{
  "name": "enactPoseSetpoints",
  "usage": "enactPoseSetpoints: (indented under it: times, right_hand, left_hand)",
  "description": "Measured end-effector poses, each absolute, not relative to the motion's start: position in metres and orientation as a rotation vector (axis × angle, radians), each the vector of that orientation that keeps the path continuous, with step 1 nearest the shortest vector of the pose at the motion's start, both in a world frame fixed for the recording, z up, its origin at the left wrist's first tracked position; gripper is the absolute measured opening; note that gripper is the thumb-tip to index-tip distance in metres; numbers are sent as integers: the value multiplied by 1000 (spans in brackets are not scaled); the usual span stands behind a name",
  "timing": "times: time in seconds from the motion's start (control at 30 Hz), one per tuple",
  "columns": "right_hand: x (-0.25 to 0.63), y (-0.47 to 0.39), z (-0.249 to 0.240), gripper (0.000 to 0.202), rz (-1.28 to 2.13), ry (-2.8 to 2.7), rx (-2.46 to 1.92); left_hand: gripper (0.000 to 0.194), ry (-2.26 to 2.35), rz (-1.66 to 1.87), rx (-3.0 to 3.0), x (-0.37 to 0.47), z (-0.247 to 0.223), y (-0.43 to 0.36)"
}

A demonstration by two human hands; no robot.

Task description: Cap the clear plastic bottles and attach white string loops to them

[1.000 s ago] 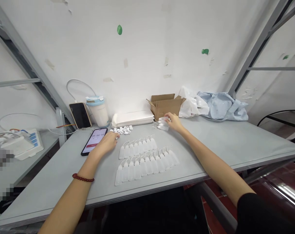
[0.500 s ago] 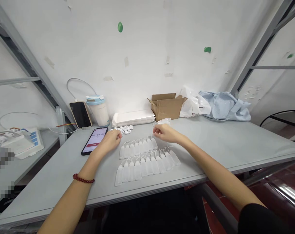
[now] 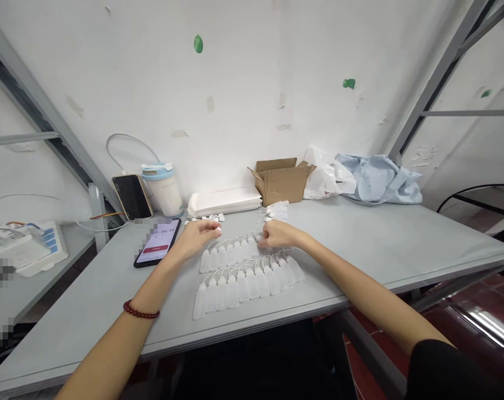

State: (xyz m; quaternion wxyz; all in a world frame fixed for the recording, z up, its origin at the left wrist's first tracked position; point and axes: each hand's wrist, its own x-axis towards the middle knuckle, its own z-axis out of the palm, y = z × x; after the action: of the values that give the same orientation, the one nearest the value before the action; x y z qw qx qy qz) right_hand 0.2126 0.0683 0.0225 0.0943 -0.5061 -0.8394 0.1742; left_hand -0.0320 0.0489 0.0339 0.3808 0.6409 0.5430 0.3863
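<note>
1. The front row of corded pieces point(image 3: 221, 293) is lying near the table's point(image 3: 372, 239) front edge.
2. The right hand point(image 3: 282, 234) is curling at the back row's point(image 3: 222, 256) right end, hold hidden; tabletop is stretching rightward.
3. The left hand point(image 3: 197, 238) is pinching a small white bit point(image 3: 218, 231).

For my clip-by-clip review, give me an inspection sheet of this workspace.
Surface: grey table.
Job's things: front row of white corded tags, back row, more tags before the cardboard box; small white pieces.
Clutter: phone showing a timer, upright phone, lidded cup, white stack, white bag, light-blue cloth.
Hands: left hand near the small white pieces, right hand at the back row's right end; both grips unclear.
Cables: white cable at the upright phone; power strip at far left.
Surroundings: white wall with green marks; grey metal frames.
</note>
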Motion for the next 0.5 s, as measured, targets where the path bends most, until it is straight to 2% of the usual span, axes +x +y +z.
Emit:
enactPoseSetpoints:
  times: [0.1, 0.2, 0.33, 0.5]
  right_hand:
    - [213, 71, 21, 34, 488, -2472, -1586]
    - [216, 72, 24, 29, 434, -2448, -1565]
    - [216, 69, 28, 20, 360, -2350, -1386]
    - [207, 60, 29, 19, 505, -2289, -1142]
  left_hand:
    - [20, 1349, 994, 1553, -27, 35, 45]
    - [24, 1285, 991, 1458, -24, 33, 43]
    - [30, 1189, 1008, 1423, -18, 29, 41]
    - [32, 1188, 1080, 1496, -7, 27, 37]
